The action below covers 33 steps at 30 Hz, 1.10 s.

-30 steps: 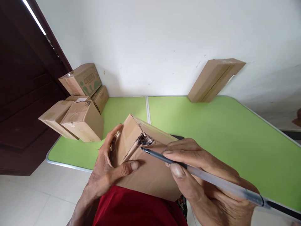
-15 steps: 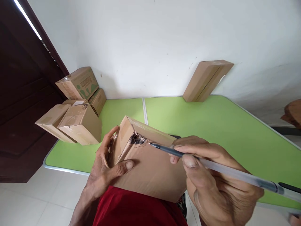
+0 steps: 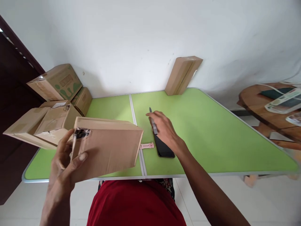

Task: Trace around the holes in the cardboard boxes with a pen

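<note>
My left hand (image 3: pixel 62 166) grips the left end of a cardboard box (image 3: pixel 110 153), thumb on its near face and fingers behind. The box is tilted in front of me, with a blackened, ragged patch (image 3: pixel 81 133) on its upper left corner. Out over the table's middle, my right hand (image 3: pixel 166 128) has its fingers closed on a pen (image 3: pixel 154 126), whose dark end points away from me. Just below that hand lies a black phone (image 3: pixel 164 150), partly covered by it. A pink watch strap (image 3: pixel 147 146) shows between the phone and the box.
Several cardboard boxes (image 3: pixel 55 81) are stacked at the left of the green table (image 3: pixel 211 135). Another long box (image 3: pixel 183 75) leans against the wall at the back. To the right stands a wooden stool (image 3: pixel 251 100) bearing a power strip (image 3: pixel 284 100).
My right hand has carried the pen away from the box's corner, out over the table near the phone. The box has shifted left and turned in my left hand. The view has swung right.
</note>
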{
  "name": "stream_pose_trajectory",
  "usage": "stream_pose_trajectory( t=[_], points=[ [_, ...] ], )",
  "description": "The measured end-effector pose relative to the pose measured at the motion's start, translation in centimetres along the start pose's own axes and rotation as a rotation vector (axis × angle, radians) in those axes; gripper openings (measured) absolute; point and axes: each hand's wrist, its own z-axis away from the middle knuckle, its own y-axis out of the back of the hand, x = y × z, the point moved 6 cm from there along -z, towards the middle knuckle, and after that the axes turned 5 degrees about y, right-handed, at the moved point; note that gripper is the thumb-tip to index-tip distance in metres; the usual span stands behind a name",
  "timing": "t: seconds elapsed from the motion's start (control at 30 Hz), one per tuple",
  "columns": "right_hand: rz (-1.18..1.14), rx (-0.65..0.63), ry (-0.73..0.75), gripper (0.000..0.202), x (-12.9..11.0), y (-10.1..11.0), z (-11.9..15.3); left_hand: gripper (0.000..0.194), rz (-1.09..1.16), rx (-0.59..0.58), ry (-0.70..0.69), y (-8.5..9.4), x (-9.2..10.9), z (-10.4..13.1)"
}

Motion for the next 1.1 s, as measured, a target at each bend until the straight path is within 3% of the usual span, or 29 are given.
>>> stream_pose_trajectory(
  t=[0.2, 0.4, 0.6, 0.67, 0.77, 0.87, 0.93, 1.03, 1.1],
  points=[
    [0.24, -0.351, -0.025, 0.014, 2.4, -6.9, -2.3, 0.1, -0.01, 0.048, 0.011, 0.7, 0.0, -0.1],
    [0.353, -0.471, -0.024, 0.033, 3.3, -9.6, -2.8, 0.099, -0.014, 0.018, 0.047, 0.0, -0.7, -0.4],
    [0.346, -0.439, -0.036, 0.034, 3.0, -9.4, -2.1, 0.1, -0.039, 0.008, 0.029, -0.4, -0.2, -0.1],
    [0.32, -0.412, -0.047, 0.032, 2.9, -8.6, -1.4, 0.1, -0.024, 0.016, 0.036, -0.3, -0.2, 0.0],
    [0.287, -0.34, -0.087, 0.046, 3.0, -6.5, 0.5, 0.1, -0.012, 0.02, 0.037, 0.0, -0.3, 0.0],
    [0.294, -0.257, -0.234, 0.047, 3.4, -3.7, 3.9, 0.1, -0.009, 0.015, 0.014, 0.2, -0.6, -0.3],
    [0.296, -0.25, -0.403, 0.058, 3.5, -2.6, 6.9, 0.1, -0.002, 0.013, 0.013, 0.2, -1.0, -0.5],
    [0.246, -0.304, -0.599, 0.07, 3.0, -2.9, 10.5, 0.102, 0.01, -0.007, 0.015, -0.2, -1.6, -0.8],
    [0.196, -0.32, -0.655, 0.07, 2.4, -3.7, 11.4, 0.103, 0.023, -0.025, 0.006, -0.6, -1.8, -0.7]
  ],
)
